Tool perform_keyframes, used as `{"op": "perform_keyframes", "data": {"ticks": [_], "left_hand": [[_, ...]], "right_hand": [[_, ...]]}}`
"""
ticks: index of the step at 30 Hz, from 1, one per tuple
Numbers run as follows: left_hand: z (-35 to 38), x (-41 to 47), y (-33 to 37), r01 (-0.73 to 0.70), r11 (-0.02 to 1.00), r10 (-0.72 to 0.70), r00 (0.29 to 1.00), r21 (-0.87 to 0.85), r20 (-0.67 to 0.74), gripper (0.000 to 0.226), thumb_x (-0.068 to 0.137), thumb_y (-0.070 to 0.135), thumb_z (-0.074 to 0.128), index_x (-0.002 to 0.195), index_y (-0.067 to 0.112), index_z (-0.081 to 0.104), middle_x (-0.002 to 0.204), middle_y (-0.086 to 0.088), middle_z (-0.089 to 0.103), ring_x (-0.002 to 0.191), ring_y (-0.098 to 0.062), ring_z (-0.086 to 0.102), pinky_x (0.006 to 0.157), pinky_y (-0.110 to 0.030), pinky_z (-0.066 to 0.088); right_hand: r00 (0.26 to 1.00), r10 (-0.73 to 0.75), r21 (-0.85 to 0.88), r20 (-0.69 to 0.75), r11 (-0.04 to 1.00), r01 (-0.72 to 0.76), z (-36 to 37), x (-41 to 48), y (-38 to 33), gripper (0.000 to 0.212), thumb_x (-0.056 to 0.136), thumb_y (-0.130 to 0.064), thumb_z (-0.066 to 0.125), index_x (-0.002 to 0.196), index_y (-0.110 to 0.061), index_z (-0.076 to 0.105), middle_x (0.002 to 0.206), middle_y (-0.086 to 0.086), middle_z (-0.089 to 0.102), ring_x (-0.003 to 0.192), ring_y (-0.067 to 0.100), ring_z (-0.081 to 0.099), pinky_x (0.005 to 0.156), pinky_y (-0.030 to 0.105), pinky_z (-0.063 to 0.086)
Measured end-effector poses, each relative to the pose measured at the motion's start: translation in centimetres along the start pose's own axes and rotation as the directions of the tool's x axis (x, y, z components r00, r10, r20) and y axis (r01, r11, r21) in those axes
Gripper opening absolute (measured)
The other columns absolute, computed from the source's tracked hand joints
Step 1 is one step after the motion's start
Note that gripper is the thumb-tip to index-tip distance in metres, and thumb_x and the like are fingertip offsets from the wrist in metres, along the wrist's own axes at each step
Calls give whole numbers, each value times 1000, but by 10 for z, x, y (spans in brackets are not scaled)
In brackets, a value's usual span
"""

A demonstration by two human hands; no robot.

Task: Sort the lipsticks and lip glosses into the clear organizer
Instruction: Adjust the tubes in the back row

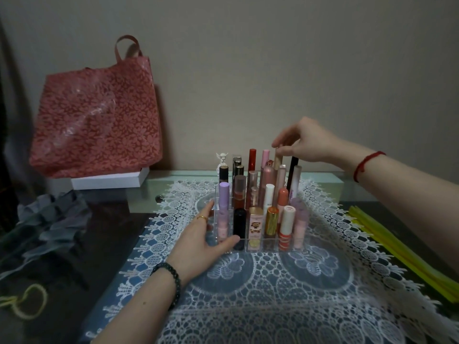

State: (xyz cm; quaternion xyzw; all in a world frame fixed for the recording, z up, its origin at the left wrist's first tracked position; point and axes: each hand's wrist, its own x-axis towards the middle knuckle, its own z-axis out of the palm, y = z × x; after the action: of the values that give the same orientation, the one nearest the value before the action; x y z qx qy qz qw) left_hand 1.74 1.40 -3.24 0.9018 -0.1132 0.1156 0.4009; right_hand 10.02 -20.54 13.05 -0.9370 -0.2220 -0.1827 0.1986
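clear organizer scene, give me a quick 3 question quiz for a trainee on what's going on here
1. True or false: the left hand touches the near left corner of the clear acrylic organizer.
2. The right hand pinches the top of which tube? A) tall red tube B) slim beige tube C) lilac-capped tube
3. Which wrist wears the red string bracelet?
Key: 1 true; 2 B; 3 the right wrist.
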Motion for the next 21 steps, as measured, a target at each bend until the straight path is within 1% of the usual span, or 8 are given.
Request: {"op": "perform_keyframes", "data": {"ticks": [5,10,14,18,21], "left_hand": [[1,1,-1,-9,1000,9,1000,2,-10,106,52,75,51,141,34,9,140,10,38,109,5,33,89,-16,30],[1,1,-2,-1,1000,1,1000,1,-9,107,51,77,50,140,37,8,140,11,38,107,4,35,88,-17,31],[0,1,-1,2,1000,-2,1000,-10,-8,107,49,78,49,140,38,9,138,10,39,106,3,36,87,-16,31],[1,1,-1,8,1000,-8,1000,-14,-6,107,50,77,50,140,37,9,138,10,39,108,1,39,87,-18,33],[1,1,0,6,1000,-6,1000,-19,-9,106,50,76,51,140,38,9,139,11,38,108,2,36,89,-19,32]], "right_hand": [[1000,-29,-16,-2,999,29,-2,-2,-1,14,78,-13,68,91,-13,71,83,4,68,78,14,62,74,23,46],[1000,-28,-3,5,1000,28,-3,-4,-2,14,78,-13,68,92,-15,70,84,3,68,80,15,63,73,23,46],[999,-27,16,37,1000,27,-4,-4,-3,15,78,-13,68,93,-15,69,89,6,69,85,17,64,80,30,52],[999,-32,12,42,999,31,-6,-4,-4,14,79,-13,67,93,-14,70,89,8,69,85,19,64,80,30,50],[999,-24,13,35,1000,24,-6,-3,-4,13,80,-15,66,92,-15,70,90,6,69,84,17,63,81,29,50]]}}
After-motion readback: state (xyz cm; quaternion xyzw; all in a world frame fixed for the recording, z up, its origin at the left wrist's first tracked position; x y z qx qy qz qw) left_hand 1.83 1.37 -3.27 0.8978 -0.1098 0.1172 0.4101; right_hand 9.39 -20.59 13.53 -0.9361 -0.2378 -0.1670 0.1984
